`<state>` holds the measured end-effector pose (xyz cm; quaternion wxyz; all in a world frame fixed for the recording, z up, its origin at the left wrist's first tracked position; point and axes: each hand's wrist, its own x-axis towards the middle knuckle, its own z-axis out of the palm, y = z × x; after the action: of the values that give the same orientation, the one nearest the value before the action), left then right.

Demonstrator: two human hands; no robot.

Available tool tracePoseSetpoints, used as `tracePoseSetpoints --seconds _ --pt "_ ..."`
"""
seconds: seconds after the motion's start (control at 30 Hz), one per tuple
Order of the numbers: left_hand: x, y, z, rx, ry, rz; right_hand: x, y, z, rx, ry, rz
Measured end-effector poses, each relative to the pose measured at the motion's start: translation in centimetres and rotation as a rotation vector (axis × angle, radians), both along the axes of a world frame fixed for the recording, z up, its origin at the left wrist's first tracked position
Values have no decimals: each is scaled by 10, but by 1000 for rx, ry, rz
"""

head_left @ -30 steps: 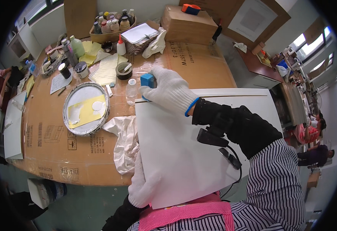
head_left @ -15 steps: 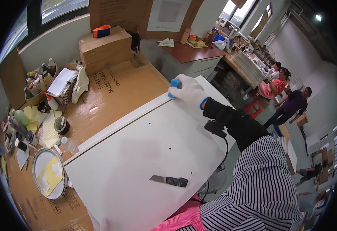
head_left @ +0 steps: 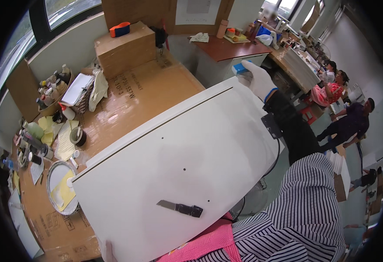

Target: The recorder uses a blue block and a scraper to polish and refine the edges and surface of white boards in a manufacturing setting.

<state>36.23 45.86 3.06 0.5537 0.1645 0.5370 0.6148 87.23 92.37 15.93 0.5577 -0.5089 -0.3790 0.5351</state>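
Observation:
My right hand (head_left: 259, 80), in a white glove with a blue cuff edge, closes around a small blue block (head_left: 240, 68) like a sanding block. It is at the far right corner of a large white panel (head_left: 134, 201). The panel has several small dark holes and a dark groove along its far edge. Of my left hand (head_left: 109, 252), only a blurred digit shows over the panel's near left edge; the other fingers are hidden. A putty knife (head_left: 180, 208) with a black handle and grey blade lies on the panel.
Left of the panel stand a round white tub (head_left: 51, 177) with a yellow sheet in it, a dark cup (head_left: 78, 136) and a box of bottles (head_left: 53, 89). A cardboard box (head_left: 126, 48) sits farther back. Several people work at the right; one wears purple (head_left: 353, 120).
My right hand has moved right and away with the blue block, to the panel's far right corner. The view has shifted somewhat. My left digit stays at the near left edge.

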Motion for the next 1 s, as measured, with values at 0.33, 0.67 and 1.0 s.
tracePoseSetpoints --seconds 0.33,0.67,1.0 --pt "-32 27 120 28 752 -102 -102 -135 24 -276 250 398" --pt "56 117 171 635 585 -504 -253 -243 77 -159 247 1155" --pt "-147 61 115 36 889 263 -237 -250 78 298 -1217 1058"
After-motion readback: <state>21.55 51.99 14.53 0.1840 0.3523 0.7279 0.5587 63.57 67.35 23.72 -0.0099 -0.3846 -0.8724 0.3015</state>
